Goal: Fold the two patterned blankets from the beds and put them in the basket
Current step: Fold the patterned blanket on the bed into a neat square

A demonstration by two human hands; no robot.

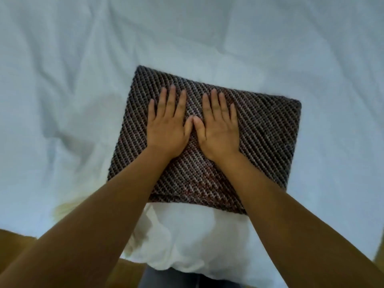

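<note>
A patterned blanket (268,134), dark brown with pale diagonal stripes, lies folded into a compact rectangle on the white bed sheet (62,80). My left hand (168,125) rests flat on its middle, palm down, fingers spread. My right hand (218,127) lies flat beside it in the same way, and the two thumbs touch. Neither hand grips the fabric. No basket and no second blanket are in view.
The wrinkled white sheet fills nearly the whole view. A pale yellowish fringe (66,206) shows at the near left edge of the bed. Brown floor (12,240) appears at the bottom left, and the sheet's near edge (187,252) hangs over my legs.
</note>
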